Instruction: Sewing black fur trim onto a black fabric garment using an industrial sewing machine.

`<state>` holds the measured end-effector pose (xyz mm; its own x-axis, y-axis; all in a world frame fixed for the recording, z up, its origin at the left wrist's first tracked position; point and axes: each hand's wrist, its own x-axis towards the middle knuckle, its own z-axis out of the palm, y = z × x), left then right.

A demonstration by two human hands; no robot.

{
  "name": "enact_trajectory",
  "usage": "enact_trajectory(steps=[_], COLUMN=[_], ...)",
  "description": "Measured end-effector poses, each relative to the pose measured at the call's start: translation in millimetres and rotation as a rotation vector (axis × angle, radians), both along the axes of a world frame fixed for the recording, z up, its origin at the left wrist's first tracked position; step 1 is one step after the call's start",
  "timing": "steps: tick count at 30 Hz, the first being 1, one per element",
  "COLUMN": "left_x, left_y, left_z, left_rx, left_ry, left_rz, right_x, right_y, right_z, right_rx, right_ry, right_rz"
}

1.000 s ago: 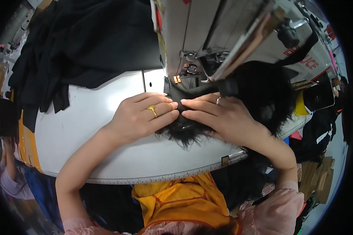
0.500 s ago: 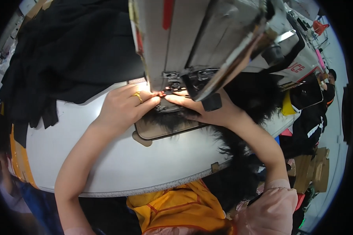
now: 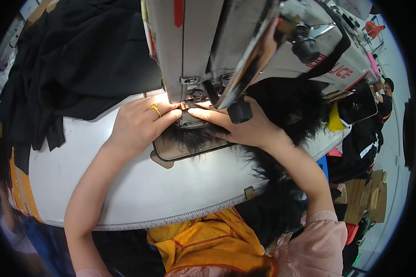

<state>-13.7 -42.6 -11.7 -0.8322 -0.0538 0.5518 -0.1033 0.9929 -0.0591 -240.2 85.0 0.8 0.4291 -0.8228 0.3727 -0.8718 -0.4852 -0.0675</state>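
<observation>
Under the needle area of a sewing machine [image 3: 173, 55], a dark piece with long black fur [image 3: 291, 111] lies on the white worktable [image 3: 97, 184]. My left hand [image 3: 138, 124] rests left of the needle, fingers stretched onto the work, gold ring showing, fingertips beside a small orange fitting [image 3: 185, 105]. My right hand [image 3: 238, 127] lies on the dark piece from the right, fingers extended, index tip close to the presser area, other fingers partly hidden by machine parts. The exact fabric edge under the fingertips is too small to make out.
Black cloth [image 3: 69, 55] is heaped at the back left. A ruler tape [image 3: 148, 221] runs along the front edge. Cardboard [image 3: 365, 198], dark garments [image 3: 365, 143] and a yellow object [image 3: 335, 120] are at the right. Another person [image 3: 386, 104] is at the far right, and another's arm at the far left.
Both hands have moved forward with the dark piece, closer in under the needle. A tan plate at the machine bed now shows below them. The view has shifted, too.
</observation>
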Motion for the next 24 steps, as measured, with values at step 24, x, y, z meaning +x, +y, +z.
enact_trajectory(steps=[24], left_x=[63.9], left_y=[30.4], left_z=[-8.0], left_rx=[1.878], left_ry=[0.306], left_rz=[-0.142], right_x=[23.1], right_y=[153.3], right_z=[12.3], right_rx=[-0.355], right_ry=[-0.462], right_rz=[-0.126])
